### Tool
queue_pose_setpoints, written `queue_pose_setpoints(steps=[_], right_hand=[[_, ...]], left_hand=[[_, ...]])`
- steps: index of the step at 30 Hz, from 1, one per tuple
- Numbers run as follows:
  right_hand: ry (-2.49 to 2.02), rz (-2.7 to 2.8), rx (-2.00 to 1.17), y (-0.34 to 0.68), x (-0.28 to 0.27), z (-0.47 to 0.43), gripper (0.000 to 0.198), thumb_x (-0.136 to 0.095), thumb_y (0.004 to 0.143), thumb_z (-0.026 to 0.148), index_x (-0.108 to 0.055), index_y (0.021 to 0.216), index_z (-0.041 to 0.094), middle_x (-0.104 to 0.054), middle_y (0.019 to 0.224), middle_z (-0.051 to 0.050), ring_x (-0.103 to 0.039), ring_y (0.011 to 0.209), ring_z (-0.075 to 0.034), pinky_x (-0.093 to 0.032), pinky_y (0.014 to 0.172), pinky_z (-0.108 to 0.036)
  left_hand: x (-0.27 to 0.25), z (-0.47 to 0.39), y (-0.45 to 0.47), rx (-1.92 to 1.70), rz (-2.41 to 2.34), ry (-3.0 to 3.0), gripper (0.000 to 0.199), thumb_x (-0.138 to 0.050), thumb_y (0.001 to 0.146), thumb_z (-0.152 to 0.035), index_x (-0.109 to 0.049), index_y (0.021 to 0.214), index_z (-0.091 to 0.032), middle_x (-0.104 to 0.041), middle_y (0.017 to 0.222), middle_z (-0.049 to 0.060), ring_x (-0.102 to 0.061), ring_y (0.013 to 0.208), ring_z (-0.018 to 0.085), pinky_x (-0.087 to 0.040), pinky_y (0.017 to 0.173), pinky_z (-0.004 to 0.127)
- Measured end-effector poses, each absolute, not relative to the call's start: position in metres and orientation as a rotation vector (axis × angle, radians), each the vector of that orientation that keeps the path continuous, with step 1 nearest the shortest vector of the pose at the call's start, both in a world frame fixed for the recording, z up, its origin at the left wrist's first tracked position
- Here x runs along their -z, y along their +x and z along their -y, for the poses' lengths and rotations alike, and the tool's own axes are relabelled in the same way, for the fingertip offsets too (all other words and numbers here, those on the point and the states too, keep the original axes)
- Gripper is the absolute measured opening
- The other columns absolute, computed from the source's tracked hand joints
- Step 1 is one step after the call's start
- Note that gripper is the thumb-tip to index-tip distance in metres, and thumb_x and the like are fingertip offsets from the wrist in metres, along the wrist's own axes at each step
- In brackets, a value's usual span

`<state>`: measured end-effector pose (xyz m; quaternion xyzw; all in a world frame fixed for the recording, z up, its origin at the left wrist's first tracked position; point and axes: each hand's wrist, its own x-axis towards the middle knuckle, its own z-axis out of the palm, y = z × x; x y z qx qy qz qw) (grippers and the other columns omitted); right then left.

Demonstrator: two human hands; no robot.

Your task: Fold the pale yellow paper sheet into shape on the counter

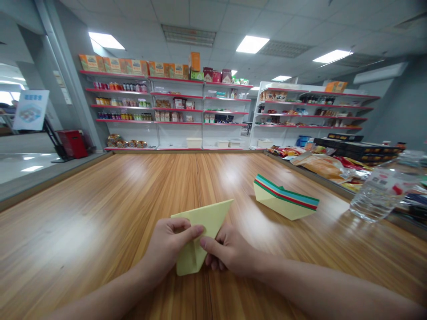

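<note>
Between my hands is a piece of folded pale yellow paper [207,218], held up a little over the wooden table. Its upper right end runs to a sharp point and its lower end is blunt. My left hand [170,242] grips the left side, thumb on the near face. On the right edge, my right hand [230,249] pinches the paper, with its thumb tip close to the left one. The fingers behind the paper are partly hidden. To the right stands a folded paper boat [283,198], pale yellow with green, red and blue stripes along its rim.
The wooden table [133,191] has a raised edge. At right stands a clear plastic bottle [376,191], with snack packets [320,166] and dark boxes [360,149] beyond it. Stocked shelves [176,95] line the back. A red box [71,143] stands on the floor at left.
</note>
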<state>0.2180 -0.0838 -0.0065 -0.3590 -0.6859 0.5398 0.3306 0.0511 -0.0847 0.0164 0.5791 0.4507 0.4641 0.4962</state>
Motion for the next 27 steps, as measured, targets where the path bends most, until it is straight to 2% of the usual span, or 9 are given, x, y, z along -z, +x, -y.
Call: queue_pose_setpoints(steps=[3, 8, 11, 13, 16, 17, 22, 27], right_hand=[[-0.862, 1.849, -1.345, 0.218, 0.006, 0.086, 0.05, -0.048, 0.08, 0.056, -0.056, 0.063, 0.009, -0.052, 0.05, -0.001, -0.047, 0.038, -0.006, -0.035, 0.034, -0.014], [-0.812, 1.919, -1.308, 0.217, 0.006, 0.088, 0.041, -0.047, 0.084, 0.05, -0.055, 0.074, 0.011, -0.052, 0.056, 0.0, -0.049, 0.043, -0.006, -0.039, 0.038, -0.014], [-0.826, 1.921, -1.288, 0.218, 0.005, 0.086, 0.04, -0.049, 0.084, 0.049, -0.055, 0.072, 0.011, -0.05, 0.053, 0.001, -0.049, 0.042, -0.006, -0.037, 0.037, -0.014], [-0.852, 1.869, -1.287, 0.218, 0.004, 0.084, 0.042, -0.049, 0.083, 0.049, -0.055, 0.067, 0.01, -0.049, 0.049, 0.001, -0.047, 0.04, -0.006, -0.034, 0.035, -0.014], [-0.888, 1.724, -1.268, 0.218, 0.003, 0.081, 0.044, -0.048, 0.083, 0.05, -0.056, 0.066, 0.01, -0.048, 0.048, 0.001, -0.043, 0.037, -0.005, -0.032, 0.032, -0.014], [-0.882, 1.682, -1.264, 0.218, 0.003, 0.08, 0.043, -0.049, 0.083, 0.05, -0.056, 0.068, 0.01, -0.048, 0.05, 0.001, -0.042, 0.036, -0.005, -0.032, 0.032, -0.015], [-0.795, 1.639, -1.297, 0.219, 0.008, 0.078, 0.036, -0.051, 0.084, 0.044, -0.055, 0.07, 0.011, -0.046, 0.053, 0.003, -0.04, 0.037, -0.004, -0.032, 0.033, -0.015], [-0.775, 1.651, -1.279, 0.221, 0.01, 0.077, 0.036, -0.051, 0.085, 0.043, -0.055, 0.069, 0.011, -0.044, 0.051, 0.003, -0.04, 0.037, -0.005, -0.031, 0.033, -0.016]], left_hand=[[-0.02, 0.089, 0.052, -1.163, -1.131, 1.433, 0.035, -0.066, 0.07, -0.041, -0.06, 0.048, -0.014, -0.054, 0.052, 0.001, -0.049, 0.051, 0.013, -0.035, 0.047, 0.022], [-0.026, 0.094, 0.054, -1.281, -1.044, 1.36, 0.024, -0.066, 0.072, -0.037, -0.065, 0.062, -0.015, -0.065, 0.083, 0.005, -0.058, 0.075, 0.019, -0.044, 0.061, 0.023], [-0.025, 0.094, 0.054, -1.279, -1.095, 1.336, 0.025, -0.068, 0.069, -0.038, -0.063, 0.062, -0.014, -0.065, 0.076, 0.005, -0.058, 0.067, 0.017, -0.045, 0.056, 0.023], [-0.024, 0.094, 0.055, -1.318, -1.126, 1.304, 0.024, -0.07, 0.067, -0.037, -0.065, 0.073, -0.015, -0.064, 0.07, 0.003, -0.058, 0.06, 0.016, -0.046, 0.053, 0.024], [-0.022, 0.091, 0.056, -1.372, -1.091, 1.271, 0.045, -0.072, 0.065, -0.037, -0.061, 0.105, -0.019, -0.065, 0.07, 0.002, -0.06, 0.057, 0.017, -0.048, 0.051, 0.026], [-0.021, 0.09, 0.056, -1.355, -1.089, 1.28, 0.05, -0.071, 0.065, -0.038, -0.059, 0.109, -0.019, -0.066, 0.071, 0.002, -0.061, 0.057, 0.018, -0.049, 0.051, 0.027], [-0.02, 0.084, 0.053, -1.218, -1.19, 1.284, 0.034, -0.069, 0.067, -0.043, -0.068, 0.084, -0.014, -0.069, 0.07, 0.008, -0.062, 0.06, 0.02, -0.047, 0.052, 0.027], [-0.019, 0.083, 0.052, -1.173, -1.085, 1.214, 0.03, -0.07, 0.066, -0.041, -0.066, 0.079, -0.014, -0.068, 0.065, 0.007, -0.062, 0.056, 0.019, -0.046, 0.052, 0.027]])
